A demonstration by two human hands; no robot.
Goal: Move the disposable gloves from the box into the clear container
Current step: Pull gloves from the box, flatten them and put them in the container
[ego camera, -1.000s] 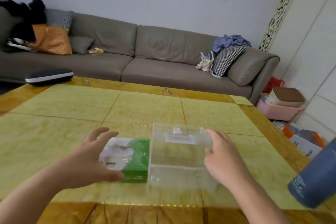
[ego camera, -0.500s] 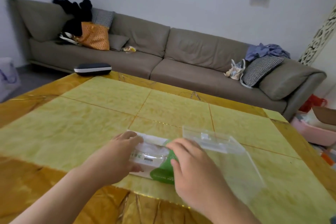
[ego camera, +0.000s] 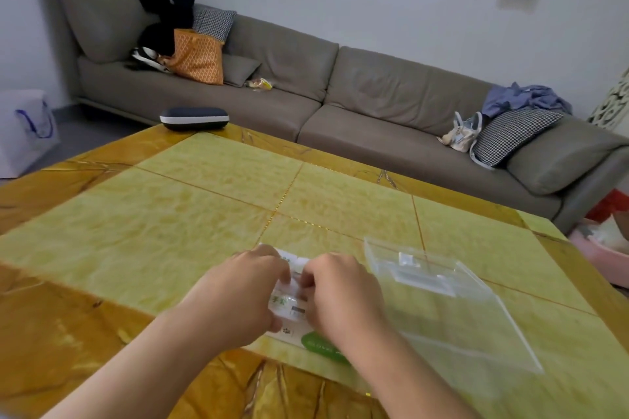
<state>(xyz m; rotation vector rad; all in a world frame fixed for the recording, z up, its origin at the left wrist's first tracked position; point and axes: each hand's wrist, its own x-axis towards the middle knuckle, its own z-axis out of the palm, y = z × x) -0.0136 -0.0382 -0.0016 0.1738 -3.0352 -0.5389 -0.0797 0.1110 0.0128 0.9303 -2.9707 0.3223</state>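
Observation:
A white and green glove box (ego camera: 292, 309) lies flat on the yellow table (ego camera: 204, 214), near its front edge. My left hand (ego camera: 238, 296) grips the box's left side, fingers curled over its top. Beside it, my right hand (ego camera: 340, 296) holds the box's right part, its fingers curled at the top opening. Both hands hide most of the box, and no gloves show. The clear container (ego camera: 442, 303) stands just right of the box, its hinged lid standing open at the back.
A dark oval case (ego camera: 194, 118) lies at the table's far left edge. A grey sofa (ego camera: 340, 95) with cushions, bags and clothes runs behind the table. A pink bin (ego camera: 599, 255) sits on the floor at the right.
My right hand left the clear container and came onto the box beside my left hand. Both hands closed in on the box's top. The view swung left.

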